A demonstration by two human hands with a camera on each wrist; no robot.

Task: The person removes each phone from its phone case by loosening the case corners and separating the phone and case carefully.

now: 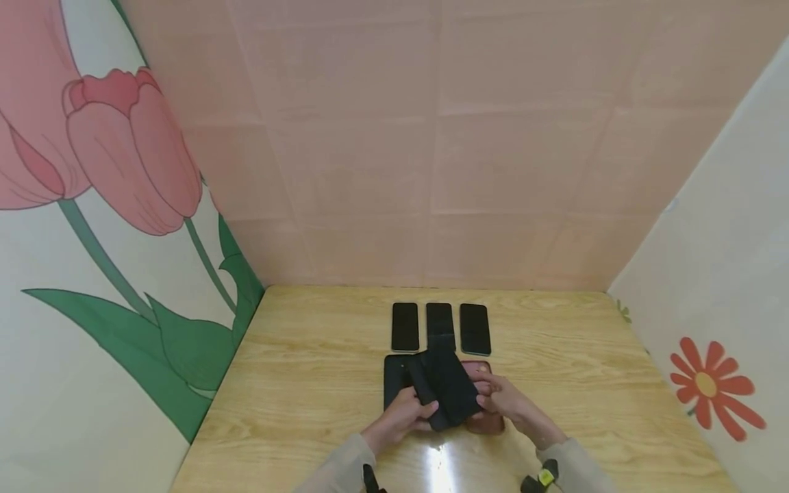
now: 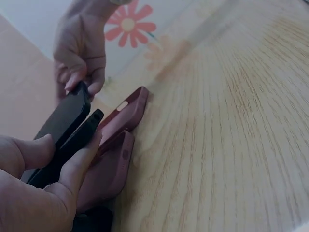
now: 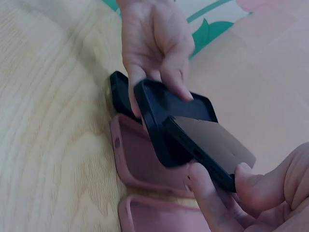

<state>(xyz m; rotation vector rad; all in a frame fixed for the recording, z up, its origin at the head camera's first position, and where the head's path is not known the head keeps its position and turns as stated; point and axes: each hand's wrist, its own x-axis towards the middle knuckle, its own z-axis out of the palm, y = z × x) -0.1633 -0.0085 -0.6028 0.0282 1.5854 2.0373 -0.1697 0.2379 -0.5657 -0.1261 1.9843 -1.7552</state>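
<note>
My left hand (image 1: 403, 414) grips a black phone case (image 3: 154, 128), its thumb at the rim, with the case's hollow side showing in the right wrist view. My right hand (image 1: 502, 398) pinches a dark phone (image 3: 212, 142) by one end. The phone lies tilted across the case, its other end against or inside the hollow; it is not seated flat. Under the hands are a second black case (image 1: 394, 376) at the left and a pink phone case (image 1: 487, 424) at the right. Another pink case (image 2: 104, 174) lies beside it, mostly hidden in the head view.
Three dark phones stand in a row behind the hands: left phone (image 1: 405, 327), middle phone (image 1: 440, 322), right phone (image 1: 475, 329). The wooden table (image 1: 308, 383) meets a pink back wall (image 1: 370, 171) and flower-printed side walls.
</note>
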